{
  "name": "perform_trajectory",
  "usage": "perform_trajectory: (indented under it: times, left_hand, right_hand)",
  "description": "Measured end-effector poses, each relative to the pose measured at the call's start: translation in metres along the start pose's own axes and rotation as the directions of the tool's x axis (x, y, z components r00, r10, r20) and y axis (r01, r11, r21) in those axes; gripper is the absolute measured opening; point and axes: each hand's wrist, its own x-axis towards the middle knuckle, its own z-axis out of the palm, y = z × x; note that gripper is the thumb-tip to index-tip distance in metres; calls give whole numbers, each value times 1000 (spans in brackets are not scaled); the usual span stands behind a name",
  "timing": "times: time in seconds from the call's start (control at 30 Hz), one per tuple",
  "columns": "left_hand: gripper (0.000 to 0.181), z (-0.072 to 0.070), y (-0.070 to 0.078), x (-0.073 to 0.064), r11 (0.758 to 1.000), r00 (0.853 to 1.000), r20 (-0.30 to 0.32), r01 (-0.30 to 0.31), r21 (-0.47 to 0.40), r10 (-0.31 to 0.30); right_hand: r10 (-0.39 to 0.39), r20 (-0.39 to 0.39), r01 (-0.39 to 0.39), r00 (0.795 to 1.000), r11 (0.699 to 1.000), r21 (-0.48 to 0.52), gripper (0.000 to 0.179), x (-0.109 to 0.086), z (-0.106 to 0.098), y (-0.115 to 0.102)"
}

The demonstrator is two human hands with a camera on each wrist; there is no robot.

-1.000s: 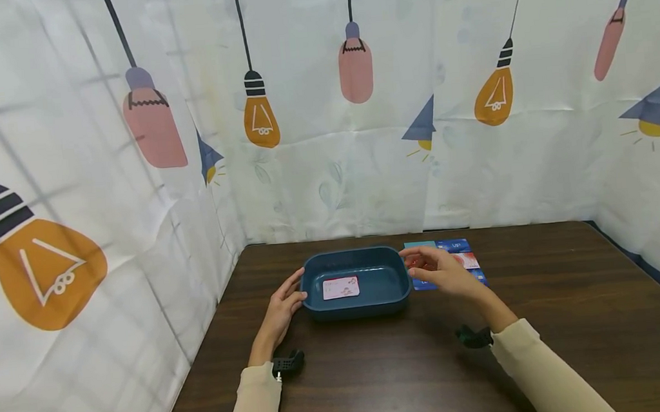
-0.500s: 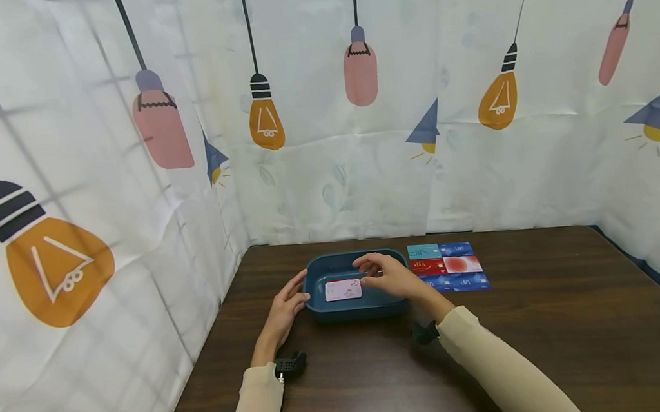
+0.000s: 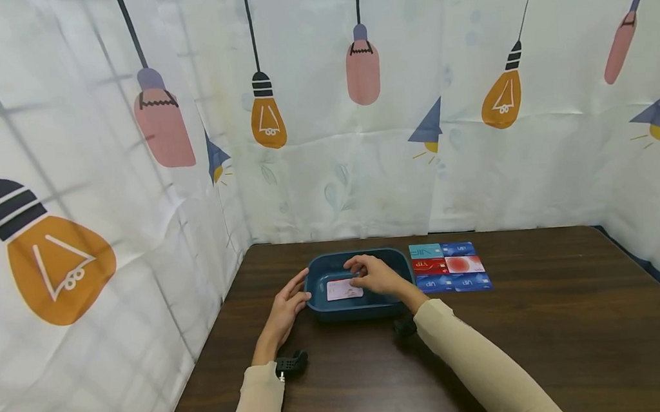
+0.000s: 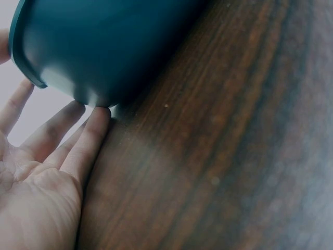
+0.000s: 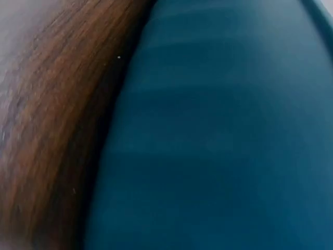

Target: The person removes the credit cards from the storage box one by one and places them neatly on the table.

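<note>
A dark blue rectangular bin [image 3: 354, 313] stands on the table, and a pale pink card [image 3: 338, 289] lies on its floor. My right hand [image 3: 379, 276] reaches over the near rim into the bin. Its thumb overlaps the card's right end, with the bent fingers apart from the thumb; whether it touches the card is unclear. My left hand [image 3: 282, 308] rests at the bin's left end. In the left wrist view, that hand's extended fingers [image 4: 88, 138] touch the outer wall. The right wrist view holds only the bin's outer side [image 5: 208, 130] and tabletop, without the hand.
Just right of the bin, several VIP cards [image 3: 450, 266] lie side by side in two columns on the dark wooden table [image 3: 553, 305]. A white curtain [image 3: 306, 195] printed with lamps hangs behind and along the sides.
My right hand has gone from the bin's right end leftward over its inside, down to the pink card, uncovering the VIP cards. The left hand keeps its place at the bin.
</note>
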Motion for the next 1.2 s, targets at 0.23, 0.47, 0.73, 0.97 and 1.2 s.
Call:
perform_trajectory:
  times: [0.23, 0.47, 0.73, 0.97, 1.2]
  left_hand:
    - [59, 2, 0, -1, 1000, 1000, -4, 2, -12, -2]
    - [59, 1, 2, -2, 1000, 1000, -10, 2, -4, -2]
    - [59, 1, 3, -1, 1000, 1000, -9, -4, -10, 4]
    - [60, 1, 1, -1, 1000, 1000, -4, 3, -5, -3]
    - [60, 1, 2, 0, 1000, 1000, -4, 0, -6, 0]
  right_hand:
    - [69, 14, -68, 997, 996, -63, 34, 4, 6, 2]
    - [94, 2, -92, 996, 979, -183, 41, 7, 11, 8]
    - [132, -19, -132, 991, 952, -275, 46, 7, 14, 8]
    - [160, -14, -156, 987, 939, -305, 45, 5, 14, 6]
    - [163, -13, -159, 986, 936, -313, 43, 4, 12, 4]
